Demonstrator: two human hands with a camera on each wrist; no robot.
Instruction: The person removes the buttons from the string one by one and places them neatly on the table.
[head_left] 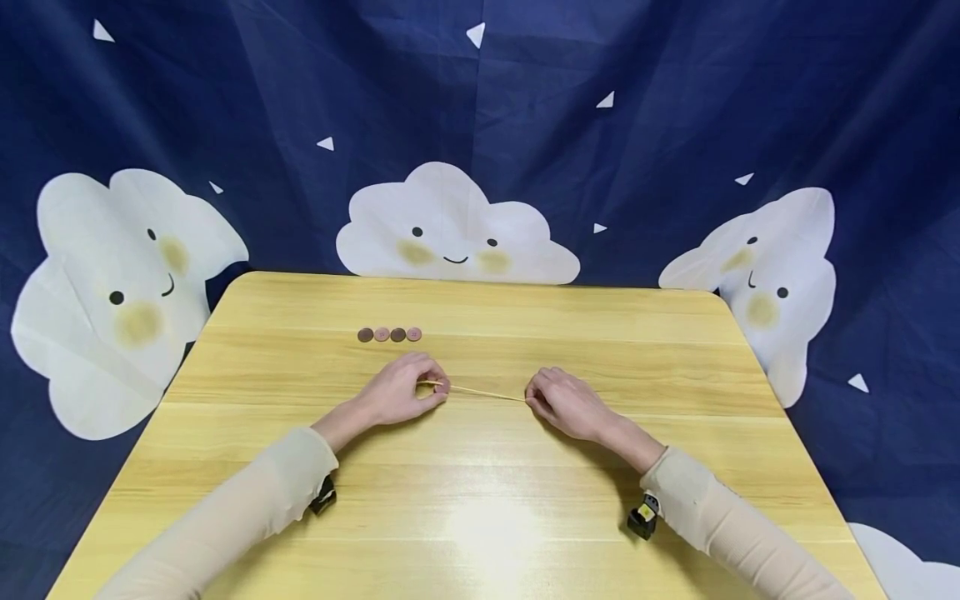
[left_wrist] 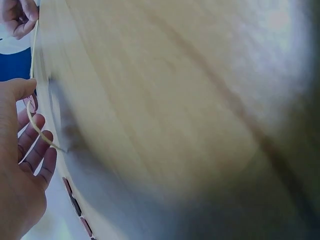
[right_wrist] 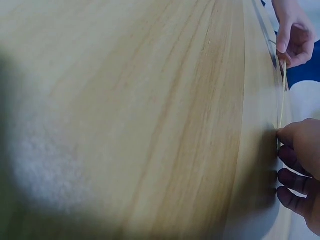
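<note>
A thin yellow cord (head_left: 486,393) stretches nearly straight between the two hands above the table. My left hand (head_left: 405,390) pinches a pinkish button (left_wrist: 31,102) between thumb and forefinger, while its other fingers are loosely bent. The cord appears to run through the button, and a short curved tail (left_wrist: 42,134) of it hangs out past the left fingers. My right hand (head_left: 566,402) pinches the cord near its other end, at the fingertips; the tip itself is hidden. Beyond the left hand, a row of round buttons (head_left: 390,335), brown and pink by turns, lies flat on the table.
Under both hands is a pale wooden table (head_left: 637,350) with rounded far corners. A dark blue curtain (head_left: 525,108) with white clouds hangs behind it. Black wrist devices (head_left: 642,518) sit at both sleeve cuffs. Light glares off the table's near middle.
</note>
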